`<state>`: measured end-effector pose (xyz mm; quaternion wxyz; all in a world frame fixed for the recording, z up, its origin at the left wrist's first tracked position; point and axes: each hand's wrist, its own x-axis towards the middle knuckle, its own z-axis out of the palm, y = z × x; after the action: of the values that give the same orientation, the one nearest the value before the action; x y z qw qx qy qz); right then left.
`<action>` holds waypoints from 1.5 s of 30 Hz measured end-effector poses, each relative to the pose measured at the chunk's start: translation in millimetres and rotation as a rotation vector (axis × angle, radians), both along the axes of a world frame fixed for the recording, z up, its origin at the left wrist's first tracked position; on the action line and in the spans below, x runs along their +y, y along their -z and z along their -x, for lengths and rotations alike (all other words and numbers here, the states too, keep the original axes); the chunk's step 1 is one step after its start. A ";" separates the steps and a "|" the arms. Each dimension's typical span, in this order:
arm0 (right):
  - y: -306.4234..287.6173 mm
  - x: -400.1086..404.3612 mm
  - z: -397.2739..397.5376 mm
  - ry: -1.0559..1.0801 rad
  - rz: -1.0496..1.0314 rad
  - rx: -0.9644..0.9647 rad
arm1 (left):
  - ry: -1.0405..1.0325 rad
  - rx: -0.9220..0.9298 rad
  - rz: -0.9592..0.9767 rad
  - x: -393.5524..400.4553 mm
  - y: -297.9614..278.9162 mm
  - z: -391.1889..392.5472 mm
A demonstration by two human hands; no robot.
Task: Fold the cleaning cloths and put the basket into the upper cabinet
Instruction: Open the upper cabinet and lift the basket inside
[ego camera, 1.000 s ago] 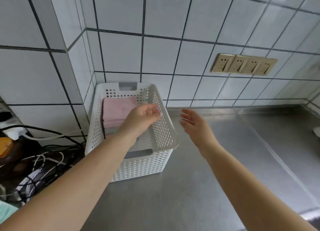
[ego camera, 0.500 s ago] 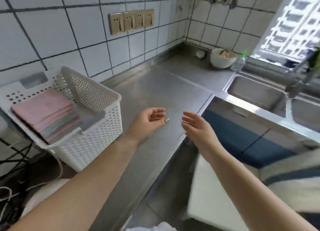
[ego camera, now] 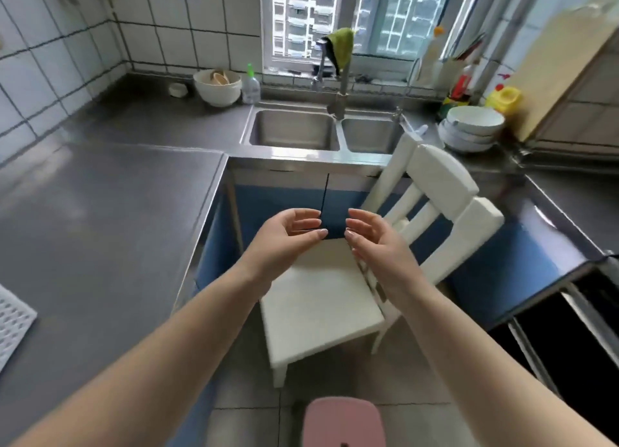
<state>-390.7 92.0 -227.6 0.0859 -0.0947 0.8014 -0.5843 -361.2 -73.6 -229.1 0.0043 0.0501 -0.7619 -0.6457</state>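
Nearest, bottom centre: rounded pink plastic stool top (ego camera: pixel 343 421) on tiled floor. Above it, white wooden chair (ego camera: pixel 321 309) with slatted back, seat facing the camera, standing before blue cabinet doors (ego camera: pixel 284 208). Over the seat, left hand (ego camera: pixel 284 239) and right hand (ego camera: pixel 375 242) raised, palms turned toward each other, fingers loosely curled, tips close but not touching, holding nothing. Far left edge: corner of white perforated plastic basket (ego camera: pixel 13 322) on grey stainless steel worktop (ego camera: pixel 100 212), well apart from both hands; cloths not visible inside. Further back, double steel sink (ego camera: pixel 294 128) with tall tap (ego camera: pixel 340 91), green cloth (ego camera: pixel 341 44) draped on tap. Left of sink, white bowl (ego camera: pixel 217 88) and clear bottle with green cap (ego camera: pixel 251 86). Right of sink, stacked white bowls (ego camera: pixel 472 128), yellow container (ego camera: pixel 505 99). Behind, window.
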 end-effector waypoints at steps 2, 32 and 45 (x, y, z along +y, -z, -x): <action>-2.6 43.1 -6.3 0.076 0.004 0.010 | 0.079 -0.009 -0.002 36.2 -4.6 6.4; -115.3 676.1 -231.2 1.089 -0.153 0.272 | 1.039 0.228 -0.222 724.1 -108.6 -44.7; -196.1 779.7 -166.5 1.268 -0.223 0.452 | 1.225 0.389 -0.281 869.9 -188.6 37.0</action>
<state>-224.3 871.7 -31.5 -0.4332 0.2828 0.7556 -0.4018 -398.2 796.3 -40.5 -0.2331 -0.5103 -0.5462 -0.6221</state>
